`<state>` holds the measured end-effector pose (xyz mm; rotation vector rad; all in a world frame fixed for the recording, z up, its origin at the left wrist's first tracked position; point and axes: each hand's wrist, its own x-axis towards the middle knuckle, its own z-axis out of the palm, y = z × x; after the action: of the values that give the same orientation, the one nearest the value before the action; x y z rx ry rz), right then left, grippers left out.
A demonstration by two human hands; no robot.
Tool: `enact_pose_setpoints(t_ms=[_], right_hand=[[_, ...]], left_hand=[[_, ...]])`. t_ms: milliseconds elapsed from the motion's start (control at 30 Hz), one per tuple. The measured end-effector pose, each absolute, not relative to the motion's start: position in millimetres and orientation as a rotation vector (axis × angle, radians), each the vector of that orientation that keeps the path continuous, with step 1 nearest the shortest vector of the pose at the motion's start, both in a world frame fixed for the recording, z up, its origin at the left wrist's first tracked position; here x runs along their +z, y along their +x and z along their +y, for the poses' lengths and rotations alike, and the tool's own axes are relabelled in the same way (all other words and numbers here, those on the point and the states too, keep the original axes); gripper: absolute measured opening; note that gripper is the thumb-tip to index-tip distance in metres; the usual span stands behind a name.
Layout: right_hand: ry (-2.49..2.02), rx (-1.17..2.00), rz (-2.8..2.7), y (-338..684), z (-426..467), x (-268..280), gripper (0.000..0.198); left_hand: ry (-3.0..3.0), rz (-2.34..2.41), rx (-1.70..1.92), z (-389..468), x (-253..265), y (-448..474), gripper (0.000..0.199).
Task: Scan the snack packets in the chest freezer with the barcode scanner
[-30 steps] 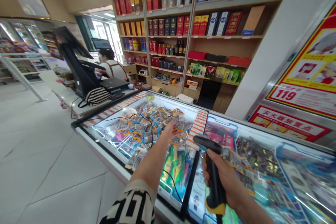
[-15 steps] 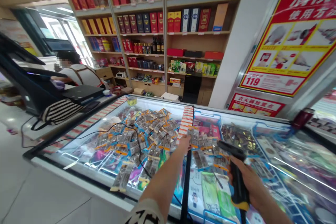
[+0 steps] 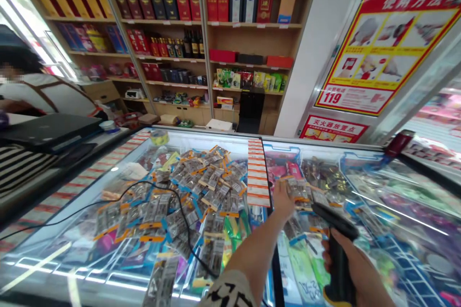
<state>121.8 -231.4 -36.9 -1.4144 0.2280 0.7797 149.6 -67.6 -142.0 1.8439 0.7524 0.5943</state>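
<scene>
My right hand (image 3: 360, 266) is wrapped around the grip of a black barcode scanner (image 3: 334, 219) with a yellow-trimmed base, its head pointing up and left toward the packets. Just past the dark divider, my left hand (image 3: 283, 197) is somewhat blurred, its fingers closed at the edge of a small clear snack packet (image 3: 298, 189) with orange and blue ends. Other packets lie beneath and beside it on the right-hand glass. A large heap of similar packets (image 3: 212, 177) spreads over the left glass lid, to the left of my left forearm.
Both hands are above a glass-topped display freezer (image 3: 230, 135) with a strip of price labels (image 3: 257, 172) along the middle. A black cable (image 3: 185, 216) crosses the heap. Tape (image 3: 159, 137) rests at the far edge. A person (image 3: 46, 91) sits at the far left.
The view has moved closer and turned rightward. My left hand has shifted right with the packet, from the label strip to over the right glass. My right hand still holds the scanner.
</scene>
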Motion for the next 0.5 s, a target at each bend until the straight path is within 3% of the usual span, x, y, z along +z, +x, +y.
enact_pose_setpoints(t_ms=[267,400,500], right_hand=[[-1.206,1.088,-0.043,95,-167,-62,0.024],[-1.102,1.176,-0.142,70,-138,-88,0.022],[-1.024,1.232,-0.149,52,-124,-113,0.023]], left_hand=[[2.438,1.291,0.75,-1,-114,-44,0.019],[2.671,0.993,0.635,-24,-120,-127,0.024],[2.706,1.159,0.668,-28,-138,-193,0.036]])
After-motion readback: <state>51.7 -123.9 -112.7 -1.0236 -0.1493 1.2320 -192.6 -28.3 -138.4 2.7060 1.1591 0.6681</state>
